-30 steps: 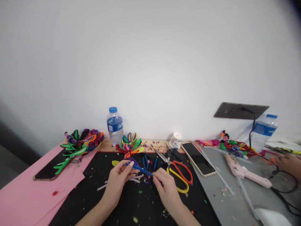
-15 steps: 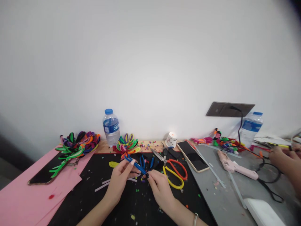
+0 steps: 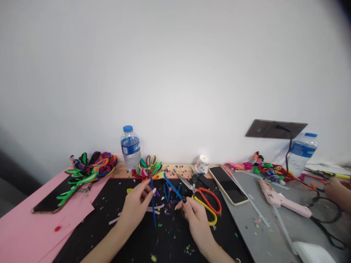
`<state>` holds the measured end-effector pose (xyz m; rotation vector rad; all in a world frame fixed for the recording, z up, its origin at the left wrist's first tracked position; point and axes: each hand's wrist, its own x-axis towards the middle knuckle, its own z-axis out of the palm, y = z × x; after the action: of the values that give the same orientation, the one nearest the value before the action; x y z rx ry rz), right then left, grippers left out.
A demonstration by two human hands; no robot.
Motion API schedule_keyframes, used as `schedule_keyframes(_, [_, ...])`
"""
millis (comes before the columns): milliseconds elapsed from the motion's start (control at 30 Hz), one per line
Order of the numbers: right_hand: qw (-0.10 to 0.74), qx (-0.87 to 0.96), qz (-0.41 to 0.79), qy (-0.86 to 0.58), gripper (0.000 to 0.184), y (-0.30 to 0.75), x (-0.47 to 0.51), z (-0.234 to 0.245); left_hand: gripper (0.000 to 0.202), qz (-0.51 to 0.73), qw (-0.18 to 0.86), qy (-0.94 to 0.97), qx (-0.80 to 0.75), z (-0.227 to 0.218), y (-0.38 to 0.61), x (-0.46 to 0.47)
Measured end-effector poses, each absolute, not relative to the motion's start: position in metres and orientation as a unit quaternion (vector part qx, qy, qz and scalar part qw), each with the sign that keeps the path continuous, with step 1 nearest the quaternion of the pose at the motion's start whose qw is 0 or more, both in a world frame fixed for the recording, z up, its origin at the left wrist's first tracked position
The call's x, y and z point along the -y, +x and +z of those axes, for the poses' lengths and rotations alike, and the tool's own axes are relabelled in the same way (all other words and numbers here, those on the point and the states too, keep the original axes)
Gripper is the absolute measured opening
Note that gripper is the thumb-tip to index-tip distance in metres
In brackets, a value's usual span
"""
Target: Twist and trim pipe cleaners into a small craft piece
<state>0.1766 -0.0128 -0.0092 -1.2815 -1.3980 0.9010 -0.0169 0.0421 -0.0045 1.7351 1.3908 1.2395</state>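
My left hand (image 3: 135,204) pinches a straight blue pipe cleaner (image 3: 154,213) that hangs down over the black mat. Between the thumb and dark-nailed fingertip of my right hand (image 3: 197,221) is another blue pipe cleaner (image 3: 172,185), slanting up to the left. Behind them on the mat lie bent blue pipe-cleaner loops (image 3: 166,191). Pale lilac strips (image 3: 114,220) lie partly under my left hand. Scissors (image 3: 210,200) with one red and one yellow handle rest just beyond my right hand.
A pipe-cleaner bundle (image 3: 148,167), water bottle (image 3: 131,148) and paper cup (image 3: 202,164) stand near the wall. A phone (image 3: 229,185) lies right of the scissors. Farther right are a pink glue gun (image 3: 285,202) with a black cord and another person's hand (image 3: 338,191). Colourful scraps dot the black mat (image 3: 164,244).
My hands have moved apart. The blue pipe cleaners, held together between both hands before, are now separate, one in each hand. The view has shifted slightly.
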Motion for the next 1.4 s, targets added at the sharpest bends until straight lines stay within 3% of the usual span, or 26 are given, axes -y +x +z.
schedule_keyframes(100, [0.486,0.559,0.457,-0.492,0.041,0.175,0.014,-0.011,0.034,0.518,0.294,0.64,-0.486,0.003,-0.015,-0.034])
schedule_keyframes(200, [0.453,0.569,0.495,-0.476,0.044,0.173,0.015,-0.012,0.02,0.533,0.396,0.593,-0.456,0.007,-0.01,-0.025])
schedule_keyframes(533, [0.398,0.611,0.451,-0.514,0.04,0.175,0.011,-0.009,0.017,0.557,0.568,0.433,-0.424,-0.005,-0.002,-0.023])
schedule_keyframes(1000, [0.335,0.685,0.438,-0.476,0.038,0.176,0.013,-0.001,0.015,0.57,0.594,0.392,-0.41,-0.005,-0.004,-0.023])
schedule_keyframes(1200, [0.374,0.622,0.495,-0.477,0.027,0.174,0.012,-0.005,0.021,0.572,0.581,0.4,-0.418,-0.005,-0.004,-0.023])
schedule_keyframes(1400, [0.509,0.424,0.597,-0.452,0.026,0.172,0.008,-0.004,0.021,0.527,0.555,0.457,-0.454,-0.002,-0.003,-0.023])
